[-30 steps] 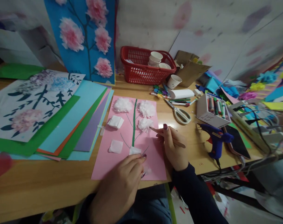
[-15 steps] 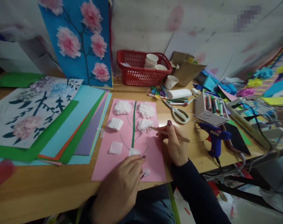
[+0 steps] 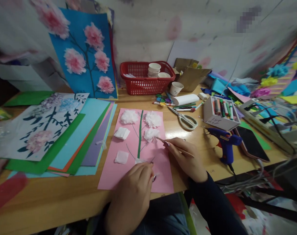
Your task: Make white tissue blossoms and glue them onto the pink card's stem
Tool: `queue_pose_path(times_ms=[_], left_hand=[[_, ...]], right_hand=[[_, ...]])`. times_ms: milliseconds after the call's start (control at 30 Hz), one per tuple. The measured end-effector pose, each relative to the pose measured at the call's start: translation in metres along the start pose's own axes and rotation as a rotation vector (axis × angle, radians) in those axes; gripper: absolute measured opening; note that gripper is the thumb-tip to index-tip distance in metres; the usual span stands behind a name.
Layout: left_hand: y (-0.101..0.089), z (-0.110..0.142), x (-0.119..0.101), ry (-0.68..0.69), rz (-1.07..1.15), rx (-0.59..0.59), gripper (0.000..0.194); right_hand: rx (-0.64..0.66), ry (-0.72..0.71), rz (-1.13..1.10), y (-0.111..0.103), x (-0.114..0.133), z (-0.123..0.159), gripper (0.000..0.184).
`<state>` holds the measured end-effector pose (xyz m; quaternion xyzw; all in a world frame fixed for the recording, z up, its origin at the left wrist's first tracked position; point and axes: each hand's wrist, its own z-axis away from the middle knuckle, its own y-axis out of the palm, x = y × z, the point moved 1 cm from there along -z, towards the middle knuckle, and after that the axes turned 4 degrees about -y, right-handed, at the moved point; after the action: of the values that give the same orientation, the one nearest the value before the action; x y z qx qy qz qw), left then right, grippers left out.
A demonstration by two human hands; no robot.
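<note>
A pink sheet [image 3: 109,178] lies before me, with a green stem strip [image 3: 140,137] down its middle and thin drawn branches. Fluffy white tissue flowers [image 3: 153,119] sit on its upper part. On its left side are a small stack of white tissue squares [image 3: 122,133] and a flat tissue square [image 3: 121,157]. My right hand [image 3: 187,158] is closed around slim tweezers [image 3: 185,152], their tip at the lower right flower [image 3: 151,134]. Over the sheet's lower part, my left hand [image 3: 136,189] is pinched, with a bit of white tissue [image 3: 158,175] showing by its fingertips.
Scissors [image 3: 186,121], a blue glue gun [image 3: 225,142], a box of markers [image 3: 221,112] and a phone [image 3: 252,143] lie to the right. Behind stand a red basket [image 3: 148,86] and a blue flower picture [image 3: 91,65]. Coloured paper sheets [image 3: 96,148] are piled left.
My right hand has turned lower and flatter around the tweezers, its thumb now down near the flower. My left hand has shifted slightly right. The camera view has tilted a little upward.
</note>
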<state>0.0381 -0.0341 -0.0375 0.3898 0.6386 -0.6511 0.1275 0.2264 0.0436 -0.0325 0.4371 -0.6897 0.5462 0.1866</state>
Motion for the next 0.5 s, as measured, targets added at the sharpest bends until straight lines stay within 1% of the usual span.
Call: queue_pose_path(times_ms=[100,200,267,367,433,500], left_hand=[[0.010,-0.012,-0.006,0.043,-0.088,0.004,0.027],[0.020,-0.022,-0.008,0.068,-0.142,0.070,0.026],[0.024,-0.025,-0.008,0.060,-0.164,0.105,0.026],[0.024,-0.025,-0.008,0.058,-0.204,0.116,0.029],[0.024,-0.025,-0.009,0.059,-0.214,0.109,0.029],[0.023,-0.025,-0.009,0.059,-0.203,0.098,0.027]], right_hand=[[0.021,-0.007,-0.086,-0.003,-0.001,0.004,0.021],[0.007,0.032,-0.137,-0.004,-0.004,0.005,0.028],[-0.071,0.131,-0.168,-0.005,-0.008,0.004,0.032],[-0.241,0.314,-0.292,-0.009,-0.013,0.005,0.038],[-0.306,0.350,-0.351,-0.011,-0.012,0.007,0.040],[-0.285,0.321,-0.331,-0.012,-0.009,0.010,0.040]])
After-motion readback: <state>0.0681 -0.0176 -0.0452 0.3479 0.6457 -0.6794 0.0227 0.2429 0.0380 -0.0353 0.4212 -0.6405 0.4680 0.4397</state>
